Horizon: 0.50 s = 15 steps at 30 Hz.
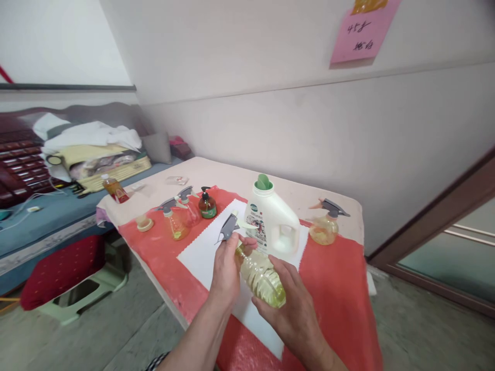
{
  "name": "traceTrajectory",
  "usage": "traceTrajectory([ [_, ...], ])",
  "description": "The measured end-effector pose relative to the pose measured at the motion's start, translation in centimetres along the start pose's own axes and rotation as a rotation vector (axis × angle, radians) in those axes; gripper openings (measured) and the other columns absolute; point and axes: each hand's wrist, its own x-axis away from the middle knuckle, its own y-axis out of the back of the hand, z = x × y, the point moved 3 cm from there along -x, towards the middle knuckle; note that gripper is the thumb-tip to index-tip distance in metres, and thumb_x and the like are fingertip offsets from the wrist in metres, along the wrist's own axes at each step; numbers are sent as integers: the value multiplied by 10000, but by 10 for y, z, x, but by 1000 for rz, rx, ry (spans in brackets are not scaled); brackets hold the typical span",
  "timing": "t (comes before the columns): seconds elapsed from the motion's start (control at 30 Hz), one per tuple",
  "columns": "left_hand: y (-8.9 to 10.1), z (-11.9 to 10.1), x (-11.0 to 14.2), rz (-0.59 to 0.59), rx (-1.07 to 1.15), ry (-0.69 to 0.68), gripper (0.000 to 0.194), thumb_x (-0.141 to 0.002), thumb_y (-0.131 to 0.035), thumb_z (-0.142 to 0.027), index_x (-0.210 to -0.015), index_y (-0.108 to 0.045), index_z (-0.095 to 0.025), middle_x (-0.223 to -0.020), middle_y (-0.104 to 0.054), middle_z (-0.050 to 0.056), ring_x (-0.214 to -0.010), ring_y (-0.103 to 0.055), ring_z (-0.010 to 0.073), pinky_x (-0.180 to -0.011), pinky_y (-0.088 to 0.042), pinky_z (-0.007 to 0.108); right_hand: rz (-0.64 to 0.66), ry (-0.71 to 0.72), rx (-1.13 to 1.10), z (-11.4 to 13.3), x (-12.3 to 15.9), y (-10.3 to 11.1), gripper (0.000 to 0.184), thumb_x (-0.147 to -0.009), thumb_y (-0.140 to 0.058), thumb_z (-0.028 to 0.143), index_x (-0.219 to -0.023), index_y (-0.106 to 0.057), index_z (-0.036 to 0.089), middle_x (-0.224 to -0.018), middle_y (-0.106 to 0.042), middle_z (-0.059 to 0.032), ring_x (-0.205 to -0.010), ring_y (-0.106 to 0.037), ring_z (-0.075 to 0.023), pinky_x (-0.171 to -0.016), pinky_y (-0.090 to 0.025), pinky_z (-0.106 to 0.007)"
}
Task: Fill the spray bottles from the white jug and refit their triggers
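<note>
My right hand (292, 304) cradles a clear spray bottle (261, 277) with yellowish liquid, tilted over a white sheet (201, 252). My left hand (226, 268) grips the bottle's neck just below its grey trigger head (229, 226). Right behind stands a white detergent jug (273, 219) with a green cap.
The table wears a red cloth (340, 293). On it stand two orange spray bottles (176, 219), a brown pump bottle (207, 204), another spray bottle (325, 224) at the right, a small cap (144, 223) and an orange bottle (115, 189). A red stool (65, 278) and cluttered bed lie left.
</note>
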Motion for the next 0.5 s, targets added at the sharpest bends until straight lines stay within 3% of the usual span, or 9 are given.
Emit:
traceTrajectory([
  [0.27, -2, 0, 2, 27, 19, -22, 337, -822, -622, -489, -828, -669, -156, -924, -721, 98, -889, -669, 230, -839, -476, 345, 35, -211, -266, -1, 1, -3, 717, -642, -735, 243, -1313, -482, 242, -1180, -602, -78, -1067, -598, -258, -886, -525, -394],
  [0.37, -4, -4, 4, 64, 36, -30, 291, -844, -610, -446, -823, -654, -159, -930, -721, 94, -905, -666, 223, -873, -467, 349, 117, -428, -538, -2, -1, -3, 694, -611, -778, 307, -1258, -542, 225, -1151, -638, -73, -1049, -608, -271, -889, -508, -396],
  [0.5, -7, -10, 6, 158, 85, -9, 244, -864, -594, -404, -816, -634, -168, -902, -720, 84, -895, -666, 219, -870, -465, 351, 246, -678, -1088, 4, -2, -6, 651, -602, -807, 426, -1181, -585, 229, -1037, -685, -54, -926, -642, -258, -814, -507, -374],
])
